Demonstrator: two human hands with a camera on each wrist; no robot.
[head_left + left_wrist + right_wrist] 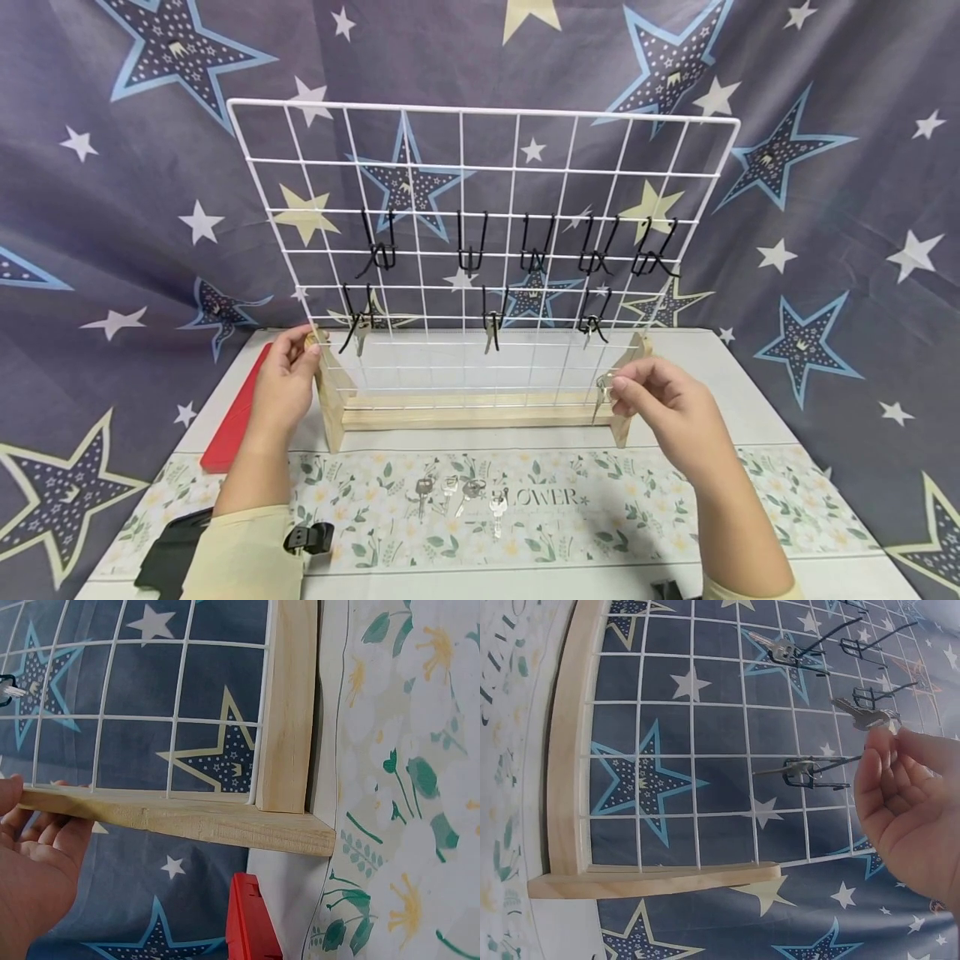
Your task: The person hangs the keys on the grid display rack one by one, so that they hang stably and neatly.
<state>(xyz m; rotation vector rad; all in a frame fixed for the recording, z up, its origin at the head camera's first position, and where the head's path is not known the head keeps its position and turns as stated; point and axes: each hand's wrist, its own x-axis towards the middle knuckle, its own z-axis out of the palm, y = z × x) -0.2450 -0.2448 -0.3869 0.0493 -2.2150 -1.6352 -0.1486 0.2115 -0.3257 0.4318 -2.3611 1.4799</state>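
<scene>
As your left grip (288, 367) clasps the stand (334, 410), your right grip (663, 404) pinches a key (866, 716), hooks (384, 257) on the grid (461, 167)

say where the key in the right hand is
In the head view, the key is right of centre, pinched by the right hand, below the lower row's rightmost hook and near the right end of the wooden stand.

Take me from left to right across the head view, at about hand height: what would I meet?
Red object → left hand → left wooden upright → leftmost hanging key → middle hanging key → held key → right hand.
</scene>
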